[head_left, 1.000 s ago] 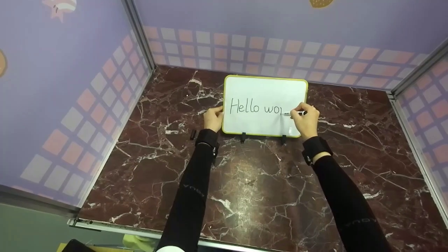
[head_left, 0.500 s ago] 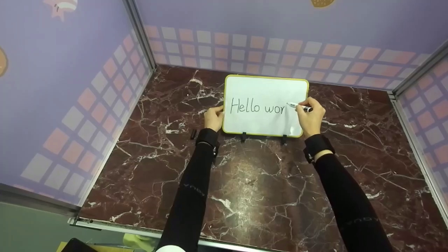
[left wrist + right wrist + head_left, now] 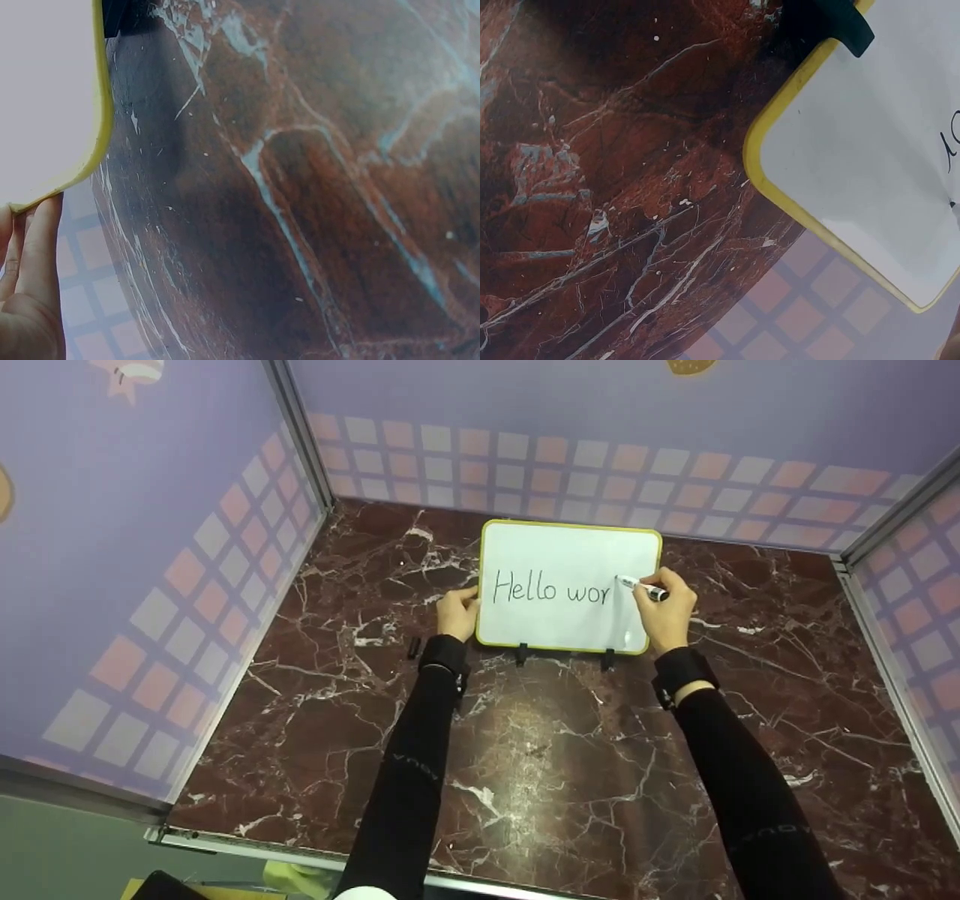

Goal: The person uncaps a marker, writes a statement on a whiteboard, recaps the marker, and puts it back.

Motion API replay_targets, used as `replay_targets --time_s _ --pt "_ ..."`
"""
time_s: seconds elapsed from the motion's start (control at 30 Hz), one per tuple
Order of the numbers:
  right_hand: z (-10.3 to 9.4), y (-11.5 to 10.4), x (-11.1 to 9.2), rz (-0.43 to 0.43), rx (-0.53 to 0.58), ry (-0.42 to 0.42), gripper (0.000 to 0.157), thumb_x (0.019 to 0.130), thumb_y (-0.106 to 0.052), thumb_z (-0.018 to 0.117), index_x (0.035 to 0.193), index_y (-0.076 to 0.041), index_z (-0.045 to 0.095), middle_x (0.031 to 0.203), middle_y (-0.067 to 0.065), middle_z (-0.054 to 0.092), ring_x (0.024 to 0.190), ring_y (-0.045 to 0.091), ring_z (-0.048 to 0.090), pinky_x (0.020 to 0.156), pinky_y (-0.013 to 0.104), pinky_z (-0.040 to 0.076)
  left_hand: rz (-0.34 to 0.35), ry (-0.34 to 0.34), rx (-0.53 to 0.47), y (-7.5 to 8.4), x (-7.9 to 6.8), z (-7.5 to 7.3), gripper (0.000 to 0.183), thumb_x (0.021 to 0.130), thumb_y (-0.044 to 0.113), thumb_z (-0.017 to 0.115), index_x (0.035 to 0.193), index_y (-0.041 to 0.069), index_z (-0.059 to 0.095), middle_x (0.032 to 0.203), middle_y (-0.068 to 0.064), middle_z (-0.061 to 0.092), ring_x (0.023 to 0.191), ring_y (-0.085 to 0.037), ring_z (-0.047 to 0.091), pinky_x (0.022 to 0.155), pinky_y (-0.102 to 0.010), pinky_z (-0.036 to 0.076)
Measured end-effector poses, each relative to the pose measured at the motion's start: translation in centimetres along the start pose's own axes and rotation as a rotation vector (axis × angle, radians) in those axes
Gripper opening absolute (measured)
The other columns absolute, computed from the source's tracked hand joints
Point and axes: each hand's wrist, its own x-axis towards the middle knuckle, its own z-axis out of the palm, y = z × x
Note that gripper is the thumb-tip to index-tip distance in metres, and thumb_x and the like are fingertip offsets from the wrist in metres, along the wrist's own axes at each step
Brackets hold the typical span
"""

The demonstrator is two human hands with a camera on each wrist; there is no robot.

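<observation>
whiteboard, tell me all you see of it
The whiteboard is rectangular with rounded corners, a glossy white face and a yellow, plastic-looking rim. Propped on the table, it has two black supports hooking over its lower edge. It reads "Hello wor" in black handwriting. The left hand's grip holds its left edge; a marker in the right hand's grip appears to touch its face.

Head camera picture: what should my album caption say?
Right grip holds a marker at the whiteboard reading "Hello wor"; left grip is at its edge.

From here I count one whiteboard [image 3: 555,622], one marker [image 3: 629,583], two black stand feet [image 3: 523,655], two hands [image 3: 457,616], two black wristbands [image 3: 444,654] and two black sleeves [image 3: 412,769].
</observation>
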Motion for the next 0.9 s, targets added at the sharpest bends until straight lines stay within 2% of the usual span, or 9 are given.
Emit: replay_targets --time_s 0.1,0.27,0.4,0.73,0.9 --pt "-0.1 0.0 -0.1 0.000 -0.017 -0.015 0.007 0.082 0.004 0.063 0.081 0.000 0.069 0.089 0.019 0.070 0.072 0.007 0.050 0.067 0.017 0.036 0.004 0.007 0.013 0.0 0.0 0.0 0.032 0.095 0.007 0.064 0.127 0.009 0.068 0.106 -0.017 0.075 0.099 -0.029 0.070 0.090 -0.037 0.054" --pt "-0.5 0.1 -0.5 0.015 -0.054 -0.055 0.007 0.079 0.003 0.062 0.074 0.001 0.067 0.080 0.018 0.072 0.057 0.000 0.048 0.055 0.016 0.034 0.000 -0.001 0.017 0.1 0.0 -0.2 0.032 0.096 0.008 0.063 0.128 0.010 0.067 0.107 -0.018 0.074 0.100 -0.030 0.069 0.090 -0.038 0.054" --pt "-0.8 0.4 -0.5 0.011 -0.073 -0.055 0.009 0.078 0.002 0.061 0.070 0.001 0.065 0.074 0.017 0.072 0.053 -0.005 0.047 0.052 0.015 0.033 -0.001 -0.004 0.002 0.1 0.1 -0.2 0.033 0.096 0.006 0.063 0.128 0.007 0.067 0.107 -0.018 0.074 0.100 -0.030 0.070 0.091 -0.037 0.054" --pt "-1.9 0.4 0.2 0.012 -0.021 0.059 0.007 0.078 0.001 0.062 0.072 0.003 0.066 0.078 0.015 0.070 0.058 -0.001 0.048 0.057 0.016 0.036 -0.021 -0.012 -0.001 0.1 -0.1 -0.2 0.033 0.096 0.006 0.062 0.129 0.008 0.066 0.109 -0.018 0.074 0.101 -0.029 0.069 0.090 -0.036 0.054" --pt "-2.1 0.9 0.3 0.010 -0.048 0.063 0.010 0.080 0.000 0.062 0.070 0.002 0.064 0.075 0.014 0.067 0.057 0.003 0.043 0.058 0.018 0.032 -0.033 -0.019 0.005 0.2 0.0 0.0 0.033 0.096 0.007 0.062 0.129 0.009 0.066 0.110 -0.017 0.074 0.103 -0.029 0.069 0.092 -0.037 0.054"
